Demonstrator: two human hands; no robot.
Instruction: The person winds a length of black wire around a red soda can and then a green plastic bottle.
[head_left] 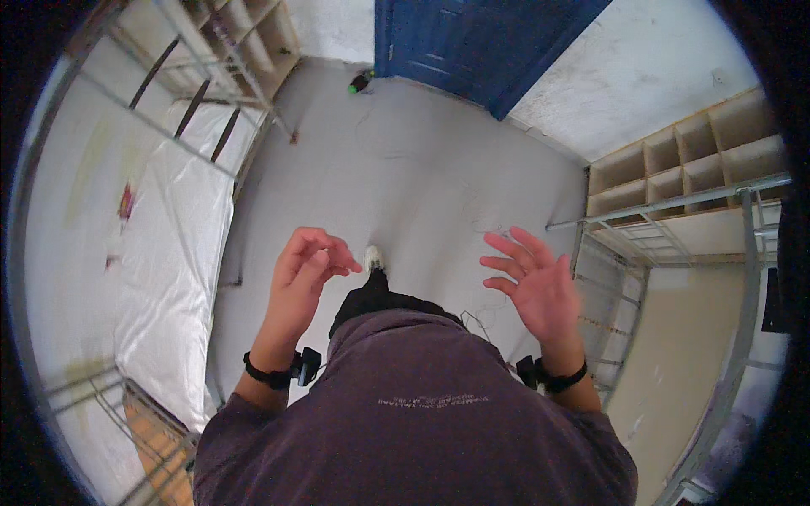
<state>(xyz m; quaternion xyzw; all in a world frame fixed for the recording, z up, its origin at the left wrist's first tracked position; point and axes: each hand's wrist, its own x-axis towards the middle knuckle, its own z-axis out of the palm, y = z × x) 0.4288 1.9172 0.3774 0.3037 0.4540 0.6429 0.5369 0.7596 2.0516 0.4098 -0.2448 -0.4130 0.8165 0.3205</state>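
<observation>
My left hand is raised in front of my body, over the grey floor. Its fingers are loosely bent and a little apart, with nothing seen in them. Across from it, my right hand is lifted with the palm partly showing and the fingers spread, holding nothing. Each wrist wears a black strap with a small dark device, the left device and the right device. Neither hand touches anything. Below and between them a white shoe shows on the floor.
A metal bunk frame with a silvery sheeted bed stands on the left. On the right are another bunk frame and wooden cubbyholes. A blue door is ahead, with a dark-and-green object on the floor near it.
</observation>
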